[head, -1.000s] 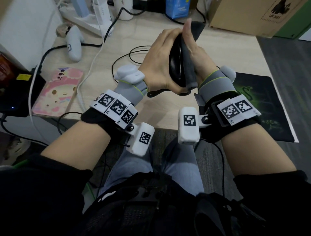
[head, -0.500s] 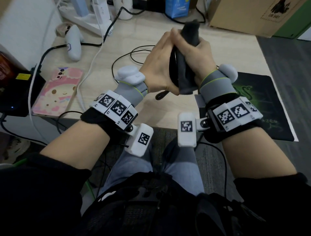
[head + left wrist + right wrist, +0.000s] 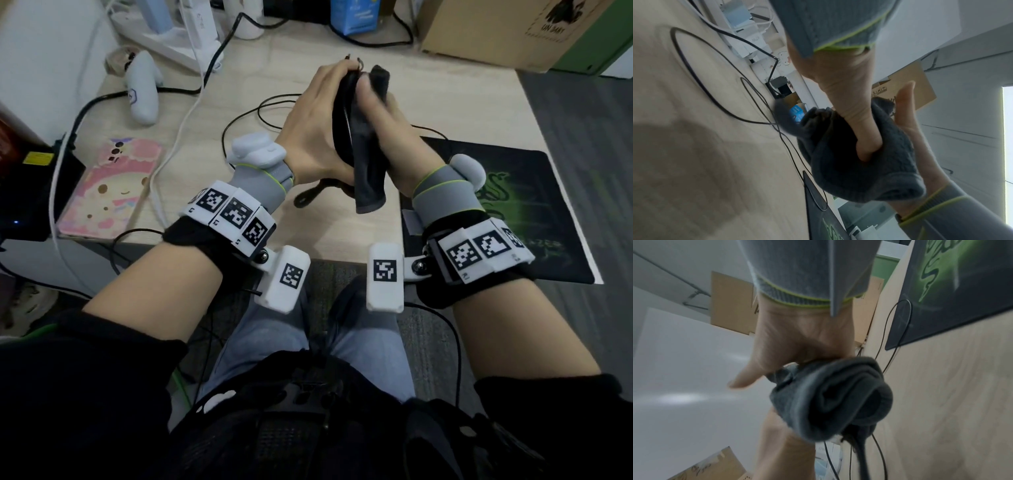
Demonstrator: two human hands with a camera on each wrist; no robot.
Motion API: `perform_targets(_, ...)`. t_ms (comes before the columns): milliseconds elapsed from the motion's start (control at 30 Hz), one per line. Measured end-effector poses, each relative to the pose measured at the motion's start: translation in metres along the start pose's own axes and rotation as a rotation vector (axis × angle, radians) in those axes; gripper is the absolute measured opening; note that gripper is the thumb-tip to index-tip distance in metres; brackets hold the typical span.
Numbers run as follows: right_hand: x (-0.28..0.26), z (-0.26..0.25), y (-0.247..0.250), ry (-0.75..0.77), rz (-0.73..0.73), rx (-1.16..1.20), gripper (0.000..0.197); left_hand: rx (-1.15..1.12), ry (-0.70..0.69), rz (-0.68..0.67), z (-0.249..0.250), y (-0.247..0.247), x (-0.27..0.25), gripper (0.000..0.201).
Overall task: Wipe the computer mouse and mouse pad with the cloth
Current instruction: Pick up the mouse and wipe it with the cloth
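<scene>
My left hand (image 3: 313, 132) grips the black computer mouse (image 3: 342, 113) on edge above the desk, its cable (image 3: 310, 197) hanging below. My right hand (image 3: 394, 137) holds the dark grey cloth (image 3: 370, 171) and presses it against the mouse's right face. In the left wrist view the cloth (image 3: 849, 165) covers the mouse, with a digit of my left hand (image 3: 851, 91) sunk into it. The bunched cloth (image 3: 830, 395) also fills the right wrist view, under my right hand (image 3: 797, 337). The black and green mouse pad (image 3: 520, 205) lies on the desk at the right, bare.
A white controller (image 3: 142, 92), a pink phone case (image 3: 106, 192) and a white power strip (image 3: 178, 37) lie on the left of the desk. Black cable loops (image 3: 246, 116) run under my hands. A cardboard box (image 3: 496, 31) and a blue carton (image 3: 352, 15) stand at the back.
My right hand rubbed the cloth along the mouse: fingers straight up a second ago, then curled round the cloth. Both hands have shifted slightly farther over the desk.
</scene>
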State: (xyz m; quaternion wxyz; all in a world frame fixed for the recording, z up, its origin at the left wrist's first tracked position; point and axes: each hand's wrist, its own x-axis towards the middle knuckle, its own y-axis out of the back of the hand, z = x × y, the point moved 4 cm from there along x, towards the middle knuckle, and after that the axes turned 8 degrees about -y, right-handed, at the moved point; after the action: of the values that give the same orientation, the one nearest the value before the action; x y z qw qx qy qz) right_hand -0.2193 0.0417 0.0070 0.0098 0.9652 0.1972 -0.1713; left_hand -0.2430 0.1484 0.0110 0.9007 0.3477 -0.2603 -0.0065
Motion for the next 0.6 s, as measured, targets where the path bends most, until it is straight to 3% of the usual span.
perform_targets(133, -0.002, 0.000, 0.003, -0.035, -0.158, 0.343, 0.030, -0.064, 0.088, 0.058, -0.007, 0.001, -0.002, 0.110)
perform_targets(333, -0.004, 0.006, 0.007, 0.093, -0.255, 0.276, 0.038, -0.039, 0.070, 0.075, -0.006, 0.003, -0.001, 0.110)
perform_targets(467, 0.000, 0.010, 0.005, 0.091, -0.085, 0.184, 0.024, 0.054, -0.008, 0.041, 0.003, -0.004, 0.002, 0.110)
perform_targets(600, 0.004, -0.005, 0.007, 0.080, 0.179, 0.036, 0.038, 0.055, -0.020, 0.061, 0.006, -0.004, 0.004, 0.105)
